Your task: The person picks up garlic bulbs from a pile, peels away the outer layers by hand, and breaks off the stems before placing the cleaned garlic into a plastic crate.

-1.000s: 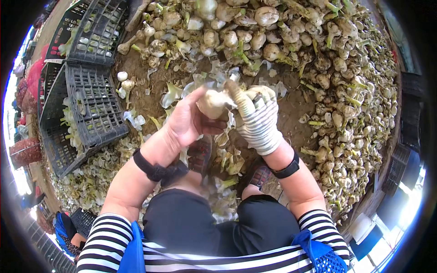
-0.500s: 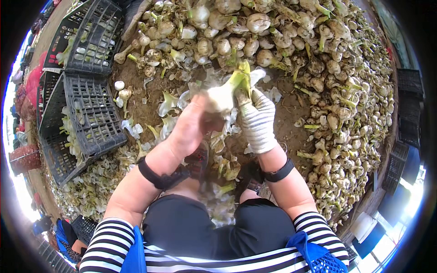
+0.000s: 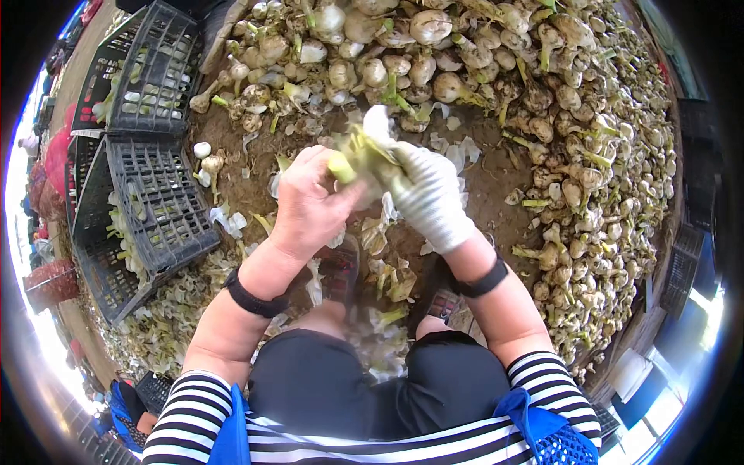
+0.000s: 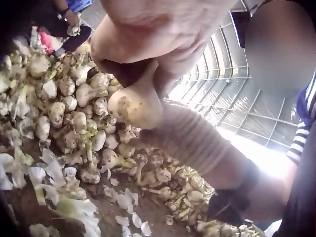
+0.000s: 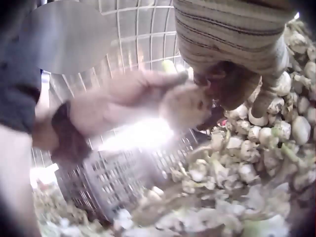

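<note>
My bare left hand [image 3: 306, 198] grips the stem of a garlic bulb [image 4: 136, 106]. The cut green end of the stem [image 3: 341, 165] pokes up beside the thumb in the head view, while the bulb itself is blurred and mostly hidden there. Close against the same garlic, my right hand [image 3: 430, 194], in a striped knitted glove, has its fingers curled on the outer layers. A pale flap of skin [image 3: 377, 124] sticks out above the glove. In the left wrist view the bulb is whitish with a brown dirt patch, and the glove overlaps its lower side.
Unpeeled garlic [image 3: 604, 201] is heaped ahead and along the right. Black plastic crates [image 3: 167, 190] stand at the left, near a small white bulb [image 3: 202, 149] on the soil. Papery skins [image 3: 229, 221] litter the ground around my feet. Another person [image 4: 71, 19] sits beyond the heap.
The garlic has turned: its green stem, upright by the glove half a second ago, now lies toward the left hand. The left hand has shifted from the bulb to the stem.
</note>
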The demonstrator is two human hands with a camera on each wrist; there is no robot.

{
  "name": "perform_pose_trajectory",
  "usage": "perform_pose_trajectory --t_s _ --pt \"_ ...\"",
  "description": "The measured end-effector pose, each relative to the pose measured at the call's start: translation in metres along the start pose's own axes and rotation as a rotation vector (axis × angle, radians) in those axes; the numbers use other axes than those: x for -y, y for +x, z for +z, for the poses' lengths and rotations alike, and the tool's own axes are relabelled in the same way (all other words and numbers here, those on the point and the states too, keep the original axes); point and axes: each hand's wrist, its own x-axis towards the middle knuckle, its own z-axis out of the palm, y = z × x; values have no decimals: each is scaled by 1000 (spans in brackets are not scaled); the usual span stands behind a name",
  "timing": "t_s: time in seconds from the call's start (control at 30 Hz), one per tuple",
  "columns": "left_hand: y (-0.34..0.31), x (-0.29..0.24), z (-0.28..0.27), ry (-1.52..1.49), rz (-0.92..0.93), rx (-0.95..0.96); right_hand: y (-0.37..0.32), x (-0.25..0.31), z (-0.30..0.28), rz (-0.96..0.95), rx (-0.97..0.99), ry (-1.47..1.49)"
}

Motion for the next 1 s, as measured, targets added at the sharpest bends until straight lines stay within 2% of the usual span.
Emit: perform_pose_trajectory --t_s 0.03,0.07,0.1,0.17,0.2,0.23,0.27,0.3,0.33,0.37,0.4,0.47,0.5,0.53,0.6,0.67,0.73,0.77,0.8,0.87,0.9,0.93,1.0 --pt "-3 4 1 -148 -88 -38 5 -4 2 -108 -28 -293" --pt "-3 4 1 -294 -177 -79 11 -7 5 -106 -33 -294" --pt "-6 -1 -1 -448 -289 -92 14 -9 10 -113 -38 -457" --pt "-12 -9 -13 -430 -277 -52 14 -16 16 -140 4 -725" --pt "-13 -12 -18 -411 -263 -19 18 -17 19 42 202 -876" --pt "-12 -15 -19 -451 -287 -3 27 -28 20 223 417 -877" --pt "-12 -16 -15 -610 -38 -16 32 -43 22 405 632 -866" --pt "-12 -14 -16 -741 -145 -30 19 -53 24 356 585 -881" --pt "-13 -13 -19 -872 -258 -45 -5 -59 23 -21 202 -1075" --pt "-9 -15 -21 -935 -322 -92 -6 -56 18 -108 40 -1033" --pt "-10 -7 -18 -976 -271 -152 -5 -51 11 -192 -124 -989" --pt "-12 -1 -18 -787 -223 -180 -2 -15 -13 92 -61 -338" --pt "-13 -2 -17 -791 -226 -179 -2 5 -12 161 -132 225" --pt "-12 -2 -16 -556 -132 -158 0 20 -16 161 -135 219" --pt "-7 -10 -13 -168 80 -123 1 37 -21 -314 -128 -451" --pt "-4 -12 -14 -41 178 -111 1 33 -17 -314 -151 -412" --pt "-5 -13 -14 -8 189 -100 0 39 -20 -172 -19 -442" --pt "-7 -13 -15 17 202 -84 -2 40 -17 -290 -105 -458" --pt "-8 -13 -16 18 201 -82 -3 40 -15 -289 -105 -457" --pt "-9 -8 -16 16 259 -13 -2 37 -14 -320 -17 -568" --pt "-12 -6 -18 21 225 46 3 35 -14 -250 -6 -595" --pt "-13 -6 -18 20 224 47 10 27 -11 -113 -67 -391" --pt "-14 -9 -19 -203 142 -13 24 12 -18 265 -83 -229"
